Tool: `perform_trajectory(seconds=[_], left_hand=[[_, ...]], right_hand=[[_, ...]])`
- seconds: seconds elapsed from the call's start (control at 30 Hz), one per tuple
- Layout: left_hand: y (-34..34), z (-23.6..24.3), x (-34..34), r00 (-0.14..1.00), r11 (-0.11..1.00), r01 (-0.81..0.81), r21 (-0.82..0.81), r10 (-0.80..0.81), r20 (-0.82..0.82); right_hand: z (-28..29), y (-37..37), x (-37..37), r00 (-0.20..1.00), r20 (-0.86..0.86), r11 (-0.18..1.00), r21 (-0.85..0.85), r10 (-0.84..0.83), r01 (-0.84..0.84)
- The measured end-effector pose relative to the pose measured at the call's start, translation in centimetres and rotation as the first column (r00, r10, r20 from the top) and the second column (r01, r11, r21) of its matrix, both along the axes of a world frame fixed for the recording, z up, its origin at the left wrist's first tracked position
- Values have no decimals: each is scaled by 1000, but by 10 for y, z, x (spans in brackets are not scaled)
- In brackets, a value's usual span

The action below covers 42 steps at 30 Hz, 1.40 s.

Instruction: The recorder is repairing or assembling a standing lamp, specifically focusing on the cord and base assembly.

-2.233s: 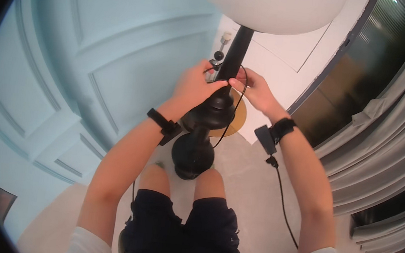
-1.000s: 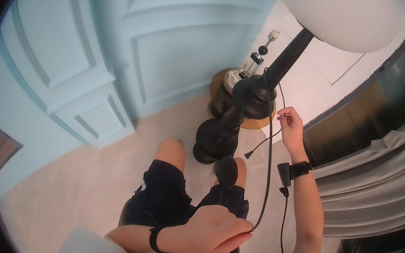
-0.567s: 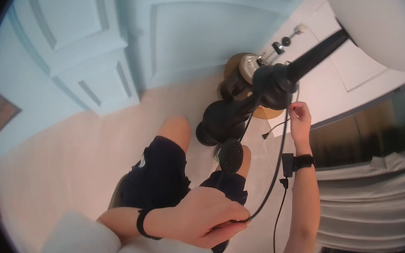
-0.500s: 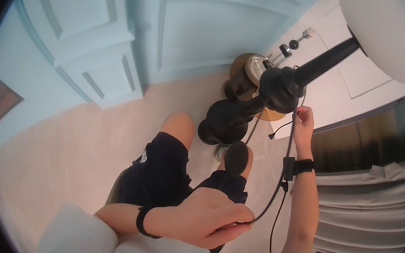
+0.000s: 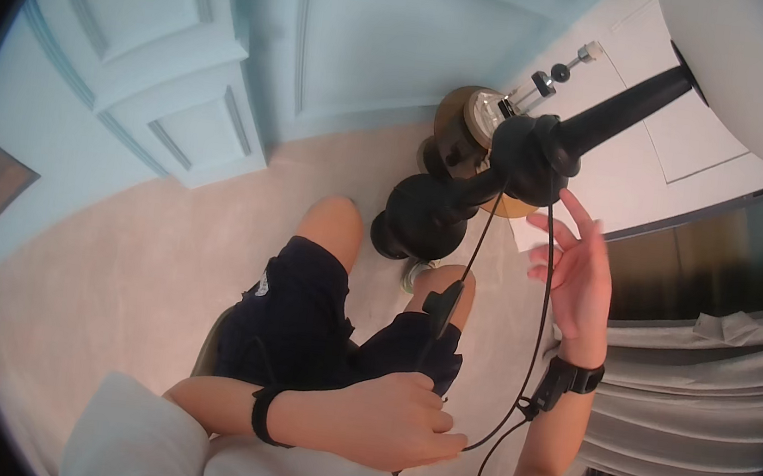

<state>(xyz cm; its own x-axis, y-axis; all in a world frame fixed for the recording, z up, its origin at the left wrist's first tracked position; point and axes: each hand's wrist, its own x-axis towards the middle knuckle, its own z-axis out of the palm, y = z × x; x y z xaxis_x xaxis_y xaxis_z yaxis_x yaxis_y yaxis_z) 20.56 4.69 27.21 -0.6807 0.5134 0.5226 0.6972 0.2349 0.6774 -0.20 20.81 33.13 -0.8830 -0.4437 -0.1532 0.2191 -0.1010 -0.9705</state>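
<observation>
A floor or table lamp with a black turned stem [image 5: 525, 155] and a white shade [image 5: 751, 82] leans across the view. From its stem hangs a thin black cord [image 5: 540, 320], which loops down to my left hand [image 5: 376, 419]. My left hand is closed around the cord over my lap. A dark switch-like piece [image 5: 441, 307] sits on the other length of cord, above my right knee. Beside the lamp stem, my right hand [image 5: 579, 282] is open with fingers spread, holding nothing; the hanging cord passes in front of its fingers.
A round brown-topped side table [image 5: 455, 116] with glass and metal things stands behind the lamp. To the right are a white panelled surface [image 5: 621, 124] and pleated grey fabric [image 5: 689, 410]. Pale blue panelled walls [image 5: 392, 53] rise at the back.
My right hand has let go of a cord end near the lamp and spread its fingers, palm turned up. The dark piece on the cord has swung and turned. My left hand still holds the cord.
</observation>
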Motion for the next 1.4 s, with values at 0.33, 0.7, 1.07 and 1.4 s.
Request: perform_trajectory(seconds=[0.33, 0.7, 1.07, 1.4], left_hand=[[12, -36, -4, 983, 949, 152, -276, -115, 144], [16, -41, -25, 965, 947, 151, -283, -79, 250], [27, -46, -13, 979, 975, 105, -196, -66, 195], [15, -31, -8, 978, 966, 161, -205, -128, 164]], right_hand=[[-22, 100, 103, 605, -246, 648, -401, -757, 648], [0, 231, 184, 603, -158, 535, -667, -782, 518], [-9, 278, 157, 863, 125, 452, -810, -490, 374], [-14, 297, 138, 598, 39, 300, -837, -801, 457]])
